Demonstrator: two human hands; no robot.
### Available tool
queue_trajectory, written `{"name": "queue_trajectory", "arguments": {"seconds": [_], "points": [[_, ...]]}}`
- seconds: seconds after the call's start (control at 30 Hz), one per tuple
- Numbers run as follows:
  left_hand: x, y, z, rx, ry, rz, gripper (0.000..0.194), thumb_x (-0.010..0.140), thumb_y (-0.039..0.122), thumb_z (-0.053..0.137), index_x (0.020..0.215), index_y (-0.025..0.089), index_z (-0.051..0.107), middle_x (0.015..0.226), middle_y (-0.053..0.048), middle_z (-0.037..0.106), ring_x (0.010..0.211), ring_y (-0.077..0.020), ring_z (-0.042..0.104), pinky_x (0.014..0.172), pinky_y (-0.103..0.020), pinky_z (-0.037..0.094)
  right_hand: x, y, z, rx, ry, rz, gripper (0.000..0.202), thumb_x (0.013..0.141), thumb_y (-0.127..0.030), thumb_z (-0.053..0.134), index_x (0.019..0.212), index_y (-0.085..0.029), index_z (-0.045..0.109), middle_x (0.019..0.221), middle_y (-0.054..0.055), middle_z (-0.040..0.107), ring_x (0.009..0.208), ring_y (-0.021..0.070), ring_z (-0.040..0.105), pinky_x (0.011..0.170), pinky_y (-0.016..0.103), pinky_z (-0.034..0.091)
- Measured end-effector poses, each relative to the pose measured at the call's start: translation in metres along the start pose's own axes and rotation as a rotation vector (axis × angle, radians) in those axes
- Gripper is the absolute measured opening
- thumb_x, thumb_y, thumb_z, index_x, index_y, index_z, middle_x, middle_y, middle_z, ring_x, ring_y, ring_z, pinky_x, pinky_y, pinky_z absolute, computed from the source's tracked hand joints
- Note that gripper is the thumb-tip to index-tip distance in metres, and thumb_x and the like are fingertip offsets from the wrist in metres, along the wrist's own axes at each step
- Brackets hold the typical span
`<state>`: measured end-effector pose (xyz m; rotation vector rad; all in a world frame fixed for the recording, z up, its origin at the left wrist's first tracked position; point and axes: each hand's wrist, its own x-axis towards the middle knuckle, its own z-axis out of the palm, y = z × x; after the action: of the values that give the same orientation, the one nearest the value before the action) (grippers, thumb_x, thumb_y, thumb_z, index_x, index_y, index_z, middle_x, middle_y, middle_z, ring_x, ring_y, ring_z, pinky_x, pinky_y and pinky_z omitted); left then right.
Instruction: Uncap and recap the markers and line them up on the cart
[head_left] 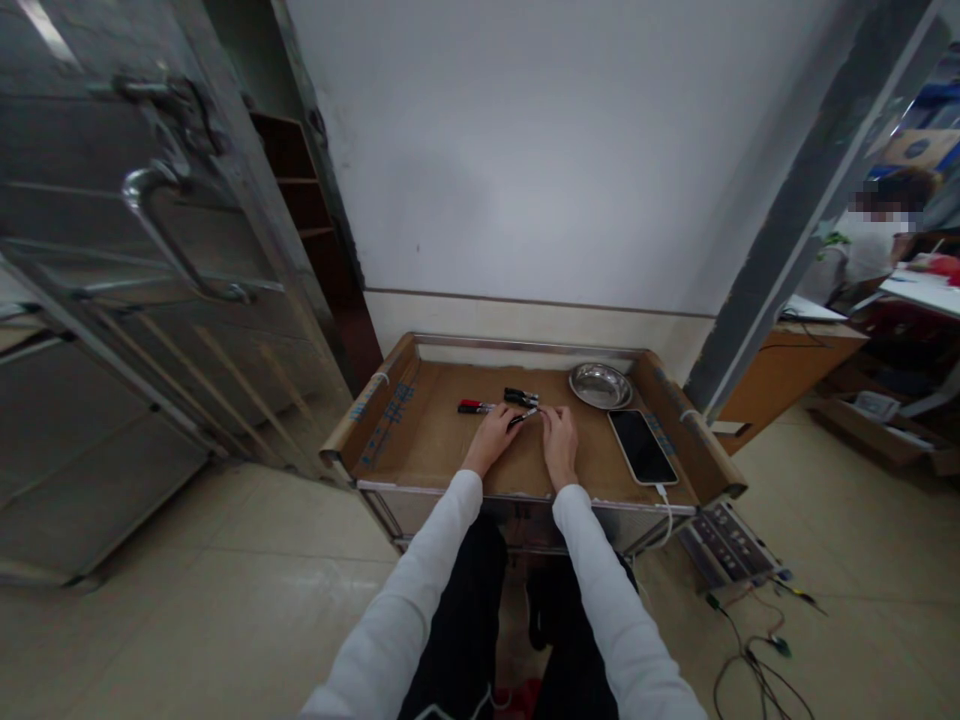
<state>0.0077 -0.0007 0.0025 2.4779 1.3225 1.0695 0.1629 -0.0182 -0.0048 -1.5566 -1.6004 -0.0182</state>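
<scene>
My left hand (491, 438) is closed on a slim black-and-silver pen-like tool (523, 418), held low over the cardboard. At the tool's silver end, the fingers of my right hand (559, 440) are pinched together; the exact grip is too small to make out. Just beyond my hands lie black-handled pen-like tools (520, 396) with silver ends. A red-and-black one (472, 407) lies to their left, beside my left hand.
Brown cardboard (420, 440) lines a small cart with raised sides. A round metal bowl (600, 385) and a phone (642, 446) with a white cable sit at right. Cables (757, 650) lie on the floor by a power strip. A person (874, 235) sits far right.
</scene>
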Motion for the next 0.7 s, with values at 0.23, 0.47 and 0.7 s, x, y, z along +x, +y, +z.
{"name": "queue_trajectory", "arguments": {"seconds": [0.23,0.47,0.7], "points": [[-0.001,0.003,-0.006,-0.001,0.083,-0.01,0.019,0.089,0.02,0.05,0.107,0.018,0.056,0.103,-0.007,0.057,0.1,-0.0185,0.055,0.092,-0.034,0.044,0.002,-0.012,-0.007,0.244,-0.158,-0.208,0.047,0.09,-0.016,0.031,0.134,-0.022,0.046,0.124,0.008,0.059,0.111,0.0164,0.055,0.096,0.032,0.043],[-0.013,0.011,-0.016,0.271,0.275,-0.318,0.017,0.09,0.02,0.045,0.104,0.017,0.055,0.1,-0.011,0.057,0.097,-0.0254,0.051,0.088,-0.041,0.042,0.001,-0.013,-0.003,0.195,-0.214,-0.237,0.053,0.084,-0.01,0.033,0.135,-0.022,0.045,0.132,0.007,0.053,0.124,0.0161,0.046,0.106,0.037,0.037],[-0.02,0.004,-0.012,0.235,0.304,-0.48,0.022,0.085,0.005,0.037,0.101,0.013,0.049,0.104,-0.014,0.05,0.099,-0.0251,0.05,0.089,-0.044,0.04,-0.002,0.001,0.013,0.004,-0.157,-0.14,0.038,0.086,-0.017,0.041,0.119,-0.021,0.059,0.139,0.011,0.044,0.127,0.0246,0.039,0.102,0.046,0.037]]}}
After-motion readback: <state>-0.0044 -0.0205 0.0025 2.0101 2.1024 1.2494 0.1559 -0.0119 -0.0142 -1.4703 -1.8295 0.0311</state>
